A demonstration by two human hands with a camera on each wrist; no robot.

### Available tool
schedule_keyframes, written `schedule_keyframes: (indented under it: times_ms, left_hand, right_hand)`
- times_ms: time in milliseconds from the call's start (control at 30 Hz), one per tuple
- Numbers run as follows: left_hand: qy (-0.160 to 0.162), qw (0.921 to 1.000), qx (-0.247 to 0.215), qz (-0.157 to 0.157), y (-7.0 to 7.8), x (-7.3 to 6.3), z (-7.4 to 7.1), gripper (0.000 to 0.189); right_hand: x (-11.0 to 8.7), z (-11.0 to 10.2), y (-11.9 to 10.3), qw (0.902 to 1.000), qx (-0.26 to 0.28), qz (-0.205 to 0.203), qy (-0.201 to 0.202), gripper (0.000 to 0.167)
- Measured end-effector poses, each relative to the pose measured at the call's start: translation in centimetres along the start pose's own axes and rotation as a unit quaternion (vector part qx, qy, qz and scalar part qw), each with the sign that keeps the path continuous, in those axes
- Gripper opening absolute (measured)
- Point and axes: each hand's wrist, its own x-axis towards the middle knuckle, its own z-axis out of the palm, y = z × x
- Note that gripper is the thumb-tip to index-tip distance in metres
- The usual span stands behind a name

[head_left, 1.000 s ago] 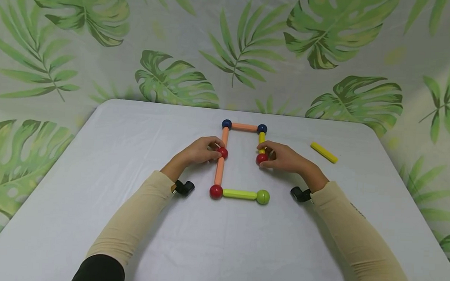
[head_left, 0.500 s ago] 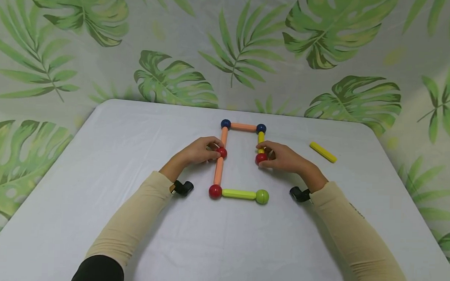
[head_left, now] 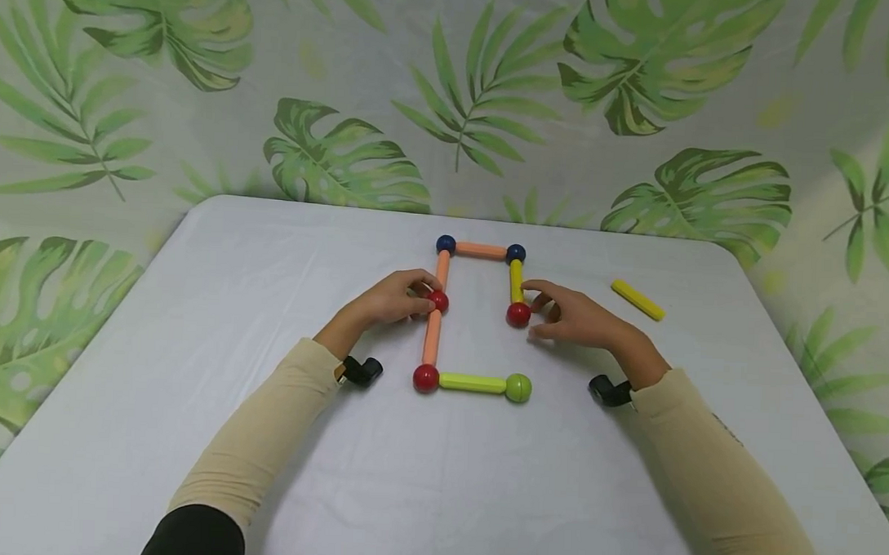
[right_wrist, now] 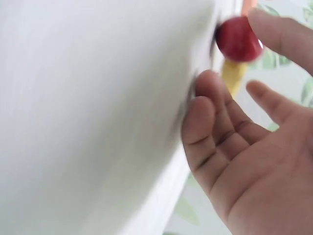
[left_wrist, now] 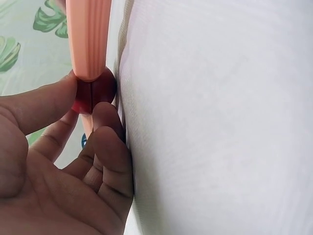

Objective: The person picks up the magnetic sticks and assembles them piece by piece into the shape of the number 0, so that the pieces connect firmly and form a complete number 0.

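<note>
My left hand (head_left: 398,295) pinches a red ball (left_wrist: 100,92) at the middle of the left side of a ball-and-stick outline. Orange sticks (head_left: 432,338) run from that ball both ways, up to a dark blue ball (head_left: 446,244) and down to a larger red ball (head_left: 426,378). My right hand (head_left: 574,316) is spread just right of another red ball (head_left: 518,315), holding nothing. That ball sits at the lower end of a yellow stick (head_left: 516,281), which hangs from a second dark blue ball (head_left: 515,254). An orange stick (head_left: 481,250) joins the two blue balls.
A lime green stick (head_left: 473,383) extends right from the lower red ball to a green ball (head_left: 518,388). One loose yellow stick (head_left: 638,300) lies beyond my right hand. The white table (head_left: 297,485) backs onto a leaf-patterned cloth (head_left: 492,189).
My right hand has let go of the red ball under the yellow stick and moved a little to the right, fingers opening. My left hand keeps its pinch in the same place.
</note>
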Motion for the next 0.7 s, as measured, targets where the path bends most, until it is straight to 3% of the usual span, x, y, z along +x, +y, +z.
schedule_keyframes:
  times_ms: [100, 267, 433, 567, 700]
  left_hand:
    - [-0.004, 1.0, 0.001, 0.006, 0.1, 0.1, 0.0, 0.032]
    - [-0.014, 0.9997, 0.0, 0.018, 0.1, -0.2, -0.3, 0.033]
    - [-0.024, 0.9995, -0.007, 0.018, -0.4, -0.3, -0.7, 0.035]
    - [-0.025, 0.9994, -0.011, 0.022, -0.5, -0.3, -0.8, 0.035]
    - [-0.024, 0.9993, -0.02, 0.021, -0.5, -0.2, -0.8, 0.035]
  right_hand:
    - [-1.4, -1.2, 1.1, 0.9998, -0.006, -0.006, 0.018, 0.068]
    - [-3.7, -4.1, 3.0, 0.9962, -0.021, -0.01, 0.084, 0.056]
    - [-4.8, -6.1, 5.6, 0.9886, -0.041, 0.016, 0.144, 0.05]
    - [-5.4, -6.9, 7.8, 0.9849, -0.051, 0.045, 0.16, 0.05]
    - [-5.6, -7.1, 9.6, 0.9841, -0.058, 0.086, 0.144, 0.052]
